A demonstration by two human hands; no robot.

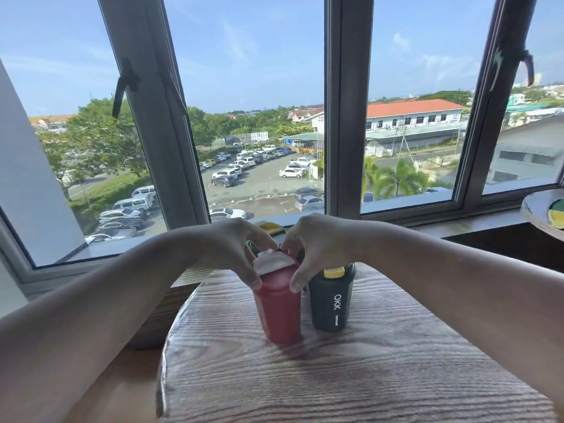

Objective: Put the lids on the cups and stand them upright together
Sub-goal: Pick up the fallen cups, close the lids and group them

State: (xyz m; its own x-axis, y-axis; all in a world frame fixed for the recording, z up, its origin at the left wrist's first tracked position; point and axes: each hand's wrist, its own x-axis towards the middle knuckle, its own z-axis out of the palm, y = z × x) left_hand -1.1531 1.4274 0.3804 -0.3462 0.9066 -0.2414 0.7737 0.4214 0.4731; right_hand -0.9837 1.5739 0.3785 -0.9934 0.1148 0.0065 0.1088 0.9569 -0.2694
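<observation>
Head view, red cup (279,309) upright, both hands (232,248) seemingly pressing its lid (273,261)

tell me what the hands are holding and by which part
Both the left hand and right hand grip the red cup at its top, around the white lid.

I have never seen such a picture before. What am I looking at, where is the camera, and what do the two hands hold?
There is no machine here. The single picture comes from a camera on a person's head, looking forward and down. The left hand and right hand both grip the top of a red cup and seem to be fitting its white lid. Right beside it stands a dark cup with a yellow-topped lid. Both stand upright on a round wooden table by a window.
</observation>
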